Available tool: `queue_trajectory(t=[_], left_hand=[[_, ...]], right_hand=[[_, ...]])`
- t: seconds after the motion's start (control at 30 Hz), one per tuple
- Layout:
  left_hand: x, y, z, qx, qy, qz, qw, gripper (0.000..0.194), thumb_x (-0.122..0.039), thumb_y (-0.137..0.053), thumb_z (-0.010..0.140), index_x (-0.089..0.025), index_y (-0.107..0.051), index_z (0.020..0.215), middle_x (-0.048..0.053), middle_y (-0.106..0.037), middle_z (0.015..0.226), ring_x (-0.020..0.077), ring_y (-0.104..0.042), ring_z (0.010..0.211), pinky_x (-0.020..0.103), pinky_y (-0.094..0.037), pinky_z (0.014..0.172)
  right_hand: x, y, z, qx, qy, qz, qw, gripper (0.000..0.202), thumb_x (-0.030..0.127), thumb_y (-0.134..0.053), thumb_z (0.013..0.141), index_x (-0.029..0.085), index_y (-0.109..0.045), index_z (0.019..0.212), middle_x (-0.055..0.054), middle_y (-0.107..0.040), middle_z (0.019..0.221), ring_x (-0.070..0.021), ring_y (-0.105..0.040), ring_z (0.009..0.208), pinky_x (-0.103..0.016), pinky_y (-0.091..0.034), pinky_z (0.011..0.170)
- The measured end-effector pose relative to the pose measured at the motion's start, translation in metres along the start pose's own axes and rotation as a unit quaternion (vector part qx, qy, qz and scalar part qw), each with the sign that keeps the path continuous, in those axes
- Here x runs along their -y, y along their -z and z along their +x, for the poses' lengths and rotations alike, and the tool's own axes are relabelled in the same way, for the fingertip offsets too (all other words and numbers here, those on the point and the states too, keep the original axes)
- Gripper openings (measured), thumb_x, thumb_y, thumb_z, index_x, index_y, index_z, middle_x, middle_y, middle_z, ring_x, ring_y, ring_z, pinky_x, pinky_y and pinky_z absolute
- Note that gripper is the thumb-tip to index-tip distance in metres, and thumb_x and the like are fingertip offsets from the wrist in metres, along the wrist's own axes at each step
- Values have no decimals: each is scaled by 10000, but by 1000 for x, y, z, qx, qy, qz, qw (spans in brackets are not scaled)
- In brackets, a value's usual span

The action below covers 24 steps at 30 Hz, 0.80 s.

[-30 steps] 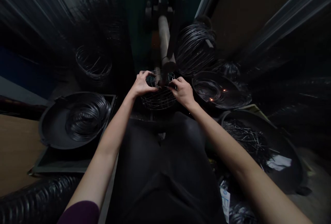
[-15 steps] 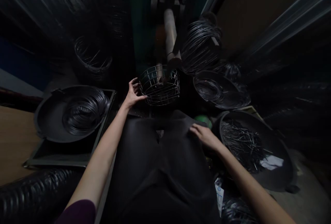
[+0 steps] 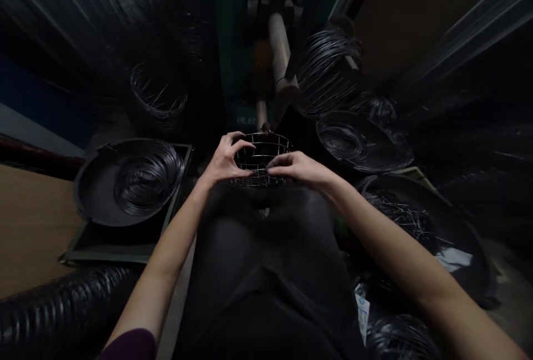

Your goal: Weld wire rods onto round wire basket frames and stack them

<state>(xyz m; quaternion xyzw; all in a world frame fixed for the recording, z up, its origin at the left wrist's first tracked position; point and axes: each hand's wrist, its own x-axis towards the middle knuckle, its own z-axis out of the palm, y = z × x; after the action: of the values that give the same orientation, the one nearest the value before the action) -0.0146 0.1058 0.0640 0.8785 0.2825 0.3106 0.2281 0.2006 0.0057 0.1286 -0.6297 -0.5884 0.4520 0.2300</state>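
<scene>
A round wire basket sits just beyond my lap, below the welding machine's electrodes. My left hand grips the basket at its left side, with the thumb at the near side and the fingers curled over the rim. At the basket's near right part is my right hand, its thumb and fingertips pinched together by the wires. Whether a small piece of wire lies in that pinch is too dark to see. The machine's lower electrode arm ends right behind the basket's far rim.
A black pan with coiled wire rings stands on a frame at the left. On the right are a pan of wire rings and a larger pan with loose wire pieces and white paper. A thick upper arm juts from the machine.
My right hand has left the dark cloth over my lap and come to the basket. The basket has moved toward me, off the lower electrode arm, with my left hand still on it.
</scene>
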Motion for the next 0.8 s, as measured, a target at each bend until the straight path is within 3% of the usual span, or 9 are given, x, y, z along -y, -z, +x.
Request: queue_trajectory(t=[0.07, 0.13, 0.27, 0.5, 0.8], left_hand=[[-7, -3, 5, 13, -16, 28, 999, 592, -335, -861, 584, -258, -640, 1128, 106, -465, 1327, 311, -468, 1236, 492, -419, 1066], [-8, -6, 9, 10, -23, 39, 999, 597, -334, -857, 587, -259, -643, 1140, 111, -458, 1330, 320, -466, 1225, 503, -419, 1057], [-3, -12, 13, -6, -18, 29, 999, 635, -343, -857, 593, -255, -632, 1181, 117, -448, 1329, 321, -460, 1231, 510, -420, 1060], [0, -24, 15, -25, 7, -8, 1000, 678, -324, -862, 589, -254, -623, 1220, 111, -436, 1326, 318, -455, 1253, 511, -420, 1080], [1, -28, 16, -37, 1, -16, 999, 694, -317, -874, 584, -232, -629, 1227, 119, -431, 1314, 325, -452, 1258, 503, -417, 1091]], right_hand=[[1, -4, 11, -62, 27, -125, 990, 242, 345, -645, 847, 162, -745, 969, -38, -729, 815, -128, -616, 673, -241, -457, 623], [0, -8, 13, -107, 69, -282, 951, 246, 323, -591, 906, 177, -735, 1042, -67, -750, 950, -173, -678, 832, -267, -486, 735], [0, -13, 1, -75, 106, -481, 867, 422, 351, -510, 960, 204, -562, 1353, -102, -653, 1279, -235, -687, 1015, -303, -519, 746], [-5, -10, -2, -57, 99, -577, 808, 518, 211, -345, 976, 179, -381, 1492, -89, -514, 1433, -254, -710, 936, -341, -537, 637], [-8, -9, -6, -54, 91, -596, 796, 555, 127, -324, 947, 157, -365, 1500, -132, -456, 1460, -233, -714, 930, -311, -538, 620]])
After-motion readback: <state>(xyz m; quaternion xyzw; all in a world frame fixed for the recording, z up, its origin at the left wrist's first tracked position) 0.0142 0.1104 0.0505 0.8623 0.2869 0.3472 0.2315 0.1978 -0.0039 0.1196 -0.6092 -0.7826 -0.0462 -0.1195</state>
